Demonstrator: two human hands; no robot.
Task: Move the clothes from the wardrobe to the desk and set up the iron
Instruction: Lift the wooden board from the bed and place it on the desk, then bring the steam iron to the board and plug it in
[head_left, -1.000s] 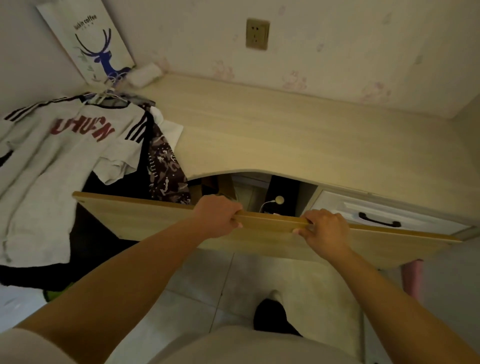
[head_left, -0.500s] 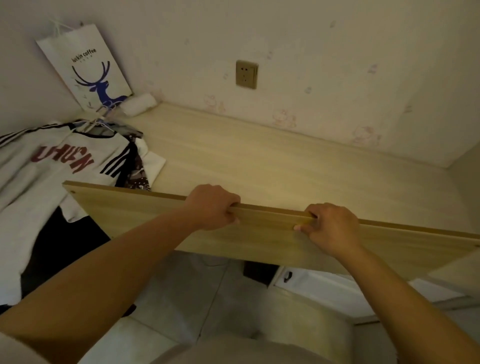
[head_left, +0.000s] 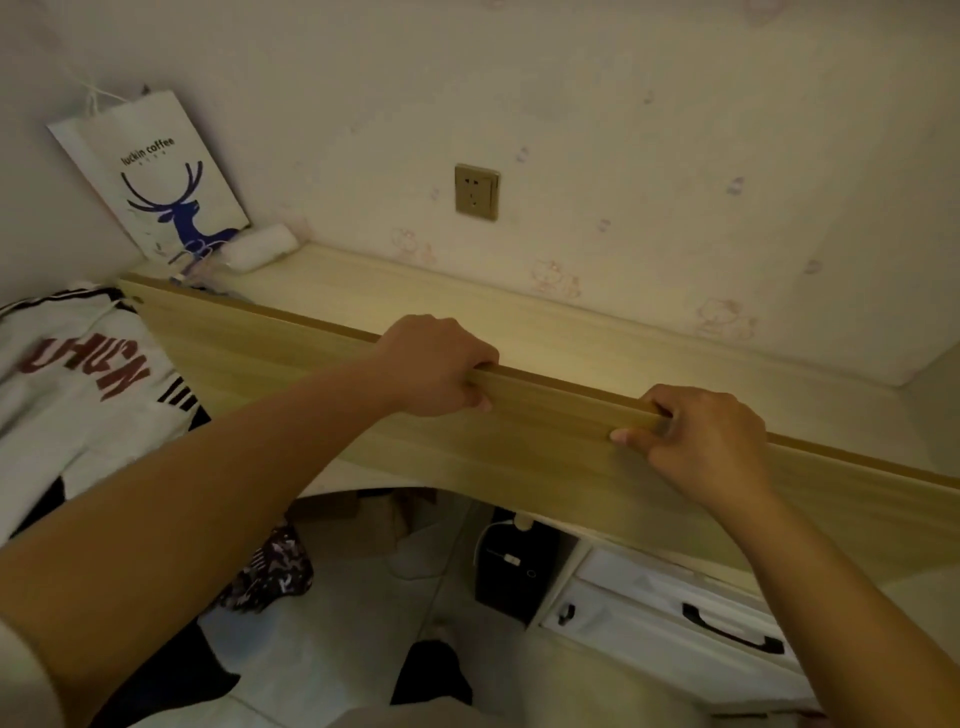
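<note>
The clothes (head_left: 78, 395), a white shirt with red lettering on top of darker garments, lie heaped on the far-left end of the desk (head_left: 467, 306) and spill over its near edge, so that part of the job looks done; no iron shows anywhere. Both hands are busy with a long wooden board (head_left: 291, 364) held on edge above the desk front: the left hand (head_left: 436, 364) is curled over its top edge, and the right hand (head_left: 696, 436) grasps the same edge further right. The board's left end hangs just beside the shirt and a paper bag (head_left: 156, 171) leaning in the corner. I'd worry that swinging it down could snag the clothes or knock the bag, and its length could make it tip from so central a grip
</note>
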